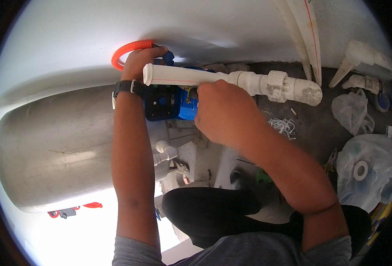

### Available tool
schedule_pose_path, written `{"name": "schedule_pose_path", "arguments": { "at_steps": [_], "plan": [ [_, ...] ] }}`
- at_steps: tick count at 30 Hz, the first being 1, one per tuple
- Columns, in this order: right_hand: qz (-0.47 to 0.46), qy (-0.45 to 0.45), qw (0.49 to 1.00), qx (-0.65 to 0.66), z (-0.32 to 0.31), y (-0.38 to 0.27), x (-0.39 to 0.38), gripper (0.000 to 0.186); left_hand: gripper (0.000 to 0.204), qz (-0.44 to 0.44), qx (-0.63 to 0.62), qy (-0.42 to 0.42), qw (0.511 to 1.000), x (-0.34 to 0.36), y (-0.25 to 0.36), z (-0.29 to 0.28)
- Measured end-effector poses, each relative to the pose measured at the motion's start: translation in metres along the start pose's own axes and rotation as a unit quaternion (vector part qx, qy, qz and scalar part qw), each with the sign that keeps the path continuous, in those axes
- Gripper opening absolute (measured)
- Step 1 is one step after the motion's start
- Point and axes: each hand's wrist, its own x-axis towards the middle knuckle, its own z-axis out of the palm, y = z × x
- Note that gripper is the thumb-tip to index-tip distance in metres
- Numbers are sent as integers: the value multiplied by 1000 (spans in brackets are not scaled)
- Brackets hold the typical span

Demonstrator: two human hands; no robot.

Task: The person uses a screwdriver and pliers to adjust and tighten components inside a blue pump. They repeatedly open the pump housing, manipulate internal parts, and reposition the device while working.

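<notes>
A blue pump-like device (187, 105) with a black panel (162, 103) on its near side sits beneath a white plastic pipe (178, 74). My left hand (139, 61) reaches past the pipe's flared end, a finger bent against a blue knob-like part (168, 57); its other fingers are mostly hidden. An orange corrugated hose (127, 48) loops behind that hand. Under the pipe, my right hand (224, 111) is closed in a fist at the device's right side. A short dark piece shows at its fingers, too hidden to name. Yellowish metal (188, 100) shows beside it.
A large metal cylinder (67, 144) lies at left, with a white elbow fitting (167, 152) at its end. The pipe continues right through a union (277, 86). White string (282, 127), plastic bags (366, 170) and pipe pieces (360, 60) lie at right. A wall (227, 29) rises behind.
</notes>
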Motion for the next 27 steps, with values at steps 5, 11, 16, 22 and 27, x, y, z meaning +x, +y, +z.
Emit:
{"name": "schedule_pose_path", "arguments": {
  "at_steps": [5, 11, 16, 22, 27],
  "plan": [
    [1, -14, 1000, -24, 3, -4, -1, 28, 29, 0, -12, 19, 1000, 1, -6, 0],
    [-6, 38, 997, -68, 11, 7, -2, 27, 28, 215, 354, 13, 910, 16, -28, -2],
    [-50, -24, 994, -91, -23, 10, -32, 30, 35, 184, 144, 15, 972, 17, -52, 8],
    [4, -199, 978, -57, -58, 33, -57, 31, 33, 197, 22, 33, 980, -30, -81, 19],
    [81, -357, 922, -125, -9, 95, -49, 46, 31, 245, -35, 56, 967, -81, -88, 9]
  ]
}}
